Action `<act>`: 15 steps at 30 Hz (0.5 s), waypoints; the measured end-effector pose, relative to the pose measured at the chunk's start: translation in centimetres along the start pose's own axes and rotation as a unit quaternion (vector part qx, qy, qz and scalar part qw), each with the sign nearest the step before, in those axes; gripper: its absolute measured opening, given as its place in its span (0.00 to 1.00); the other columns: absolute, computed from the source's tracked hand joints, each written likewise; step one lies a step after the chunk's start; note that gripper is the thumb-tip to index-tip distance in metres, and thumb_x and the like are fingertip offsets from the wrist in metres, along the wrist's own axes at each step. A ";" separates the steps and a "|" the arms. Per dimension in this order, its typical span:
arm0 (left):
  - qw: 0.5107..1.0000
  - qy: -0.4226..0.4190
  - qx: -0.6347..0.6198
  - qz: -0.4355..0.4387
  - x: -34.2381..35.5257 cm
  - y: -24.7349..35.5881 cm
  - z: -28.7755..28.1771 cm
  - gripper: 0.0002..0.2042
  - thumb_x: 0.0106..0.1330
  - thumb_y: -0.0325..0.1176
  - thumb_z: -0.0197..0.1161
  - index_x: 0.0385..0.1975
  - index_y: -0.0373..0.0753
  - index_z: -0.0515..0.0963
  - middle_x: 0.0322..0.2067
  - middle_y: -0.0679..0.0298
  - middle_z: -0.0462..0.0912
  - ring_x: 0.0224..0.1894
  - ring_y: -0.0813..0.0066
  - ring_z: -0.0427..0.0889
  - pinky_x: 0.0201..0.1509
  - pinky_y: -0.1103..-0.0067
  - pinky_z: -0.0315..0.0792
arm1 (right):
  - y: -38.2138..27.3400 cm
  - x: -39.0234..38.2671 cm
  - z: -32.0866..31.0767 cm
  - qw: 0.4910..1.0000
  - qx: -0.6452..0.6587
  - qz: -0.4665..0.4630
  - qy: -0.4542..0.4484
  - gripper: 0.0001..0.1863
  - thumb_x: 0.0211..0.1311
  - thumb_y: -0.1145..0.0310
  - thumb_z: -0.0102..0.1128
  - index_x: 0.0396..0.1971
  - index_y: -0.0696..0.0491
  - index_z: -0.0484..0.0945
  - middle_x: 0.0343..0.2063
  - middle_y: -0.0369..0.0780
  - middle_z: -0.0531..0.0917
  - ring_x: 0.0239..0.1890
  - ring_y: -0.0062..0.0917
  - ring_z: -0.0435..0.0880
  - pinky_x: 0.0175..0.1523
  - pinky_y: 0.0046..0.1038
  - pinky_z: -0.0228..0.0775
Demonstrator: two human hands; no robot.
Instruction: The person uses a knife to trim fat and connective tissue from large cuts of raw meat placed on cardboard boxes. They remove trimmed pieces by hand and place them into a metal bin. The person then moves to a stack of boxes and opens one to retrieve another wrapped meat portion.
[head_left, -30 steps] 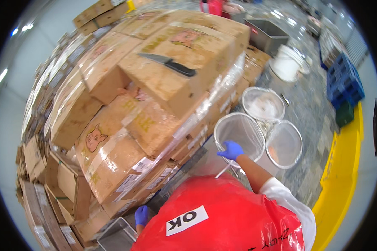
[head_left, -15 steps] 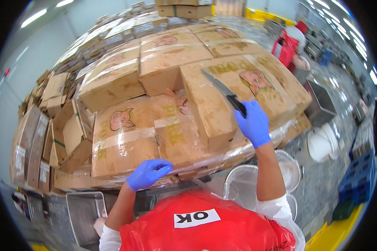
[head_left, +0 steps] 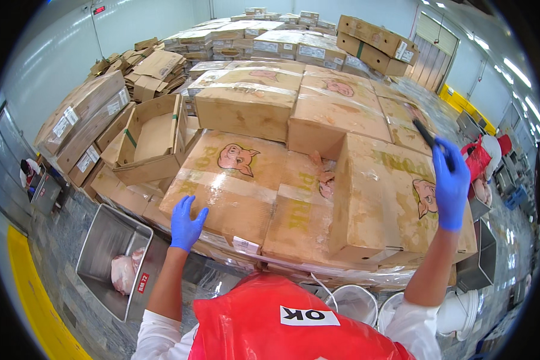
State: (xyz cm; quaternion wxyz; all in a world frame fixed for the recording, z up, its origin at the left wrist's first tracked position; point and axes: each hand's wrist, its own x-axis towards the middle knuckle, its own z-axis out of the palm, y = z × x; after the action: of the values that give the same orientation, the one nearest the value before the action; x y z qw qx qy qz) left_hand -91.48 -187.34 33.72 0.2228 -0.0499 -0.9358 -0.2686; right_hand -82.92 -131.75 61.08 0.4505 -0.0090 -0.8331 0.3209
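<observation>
Pallet stack of wrapped cardboard meat boxes (head_left: 318,180) fills the centre. Steel tub (head_left: 111,240) with raw meat (head_left: 124,273) at lower left. Left hand (head_left: 186,223), blue-gloved, fingers spread flat on front box (head_left: 234,186). Right hand (head_left: 451,183) raised over the right boxes, closed around black knife (head_left: 425,133).

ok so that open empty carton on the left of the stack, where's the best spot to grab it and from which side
Probably take the open carton by its raised side wall nearest the left hand. It lies tipped with its open mouth facing up and toward the person, so that bare edge is exposed. Coming from the front-left avoids reaching over the wrapped boxes.
</observation>
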 end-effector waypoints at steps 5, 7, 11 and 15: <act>0.991 -0.024 0.131 0.026 -1.3 -3.1 2.8 0.38 0.67 0.57 0.61 0.69 0.36 0.66 0.71 0.45 0.62 0.74 0.42 0.56 0.77 0.50 0.44 | 0.1 11.0 11.6 0.988 -0.094 -0.126 -0.008 0.14 0.65 0.64 0.63 0.47 0.53 0.85 0.36 0.48 0.87 0.35 0.36 0.86 0.42 0.33 0.75; 0.993 -0.032 0.115 0.024 -0.9 -2.5 3.5 0.37 0.68 0.56 0.59 0.70 0.37 0.65 0.73 0.46 0.58 0.76 0.43 0.53 0.78 0.49 0.41 | 3.0 13.5 16.3 0.982 -0.124 -0.142 -0.032 0.14 0.65 0.61 0.62 0.45 0.51 0.86 0.39 0.50 0.87 0.39 0.45 0.86 0.44 0.39 0.76; 0.991 -0.031 0.133 -0.003 -1.9 -4.2 2.3 0.37 0.69 0.57 0.56 0.72 0.39 0.63 0.74 0.46 0.56 0.77 0.43 0.51 0.77 0.47 0.38 | 1.8 15.2 27.0 0.959 -0.218 -0.123 -0.135 0.18 0.66 0.54 0.57 0.40 0.52 0.86 0.38 0.51 0.86 0.42 0.49 0.85 0.47 0.43 0.75; 0.995 -0.063 0.077 0.002 -1.9 -3.8 2.1 0.37 0.70 0.58 0.54 0.72 0.40 0.63 0.74 0.45 0.56 0.77 0.43 0.50 0.78 0.48 0.39 | 5.5 18.0 32.9 0.960 -0.146 -0.207 -0.123 0.16 0.63 0.58 0.57 0.32 0.58 0.83 0.34 0.54 0.84 0.37 0.51 0.84 0.43 0.45 0.74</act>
State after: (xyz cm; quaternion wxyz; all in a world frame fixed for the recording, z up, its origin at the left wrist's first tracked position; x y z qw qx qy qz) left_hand -91.42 -189.41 29.47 0.1673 -0.0513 -0.9658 -0.1912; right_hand -119.99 -139.21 58.69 0.3946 0.1376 -0.9035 0.0946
